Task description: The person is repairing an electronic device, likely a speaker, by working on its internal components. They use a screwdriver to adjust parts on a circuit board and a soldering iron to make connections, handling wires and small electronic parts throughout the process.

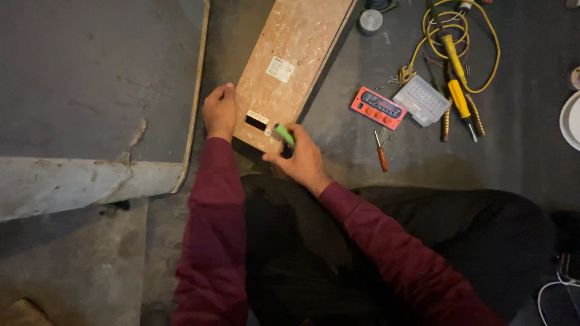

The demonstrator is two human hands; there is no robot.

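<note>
A long chipboard box (pixel 290 54) lies on the floor in front of me, its near end by my knees, with a white label and a dark rectangular slot on its face. My left hand (pixel 219 110) grips the box's left edge near that end. My right hand (pixel 300 158) holds a small green-handled tool (pixel 284 134) against the box's near corner, beside the slot. Both arms wear dark red sleeves.
To the right on the grey floor lie a red panel with buttons (pixel 378 107), a clear bit case (pixel 421 99), a small red screwdriver (pixel 381 154), a yellow-handled tool (pixel 461 104), a coiled yellow cable (pixel 459 36) and a tape roll (pixel 370 21). A raised slab (pixel 90 90) lies left.
</note>
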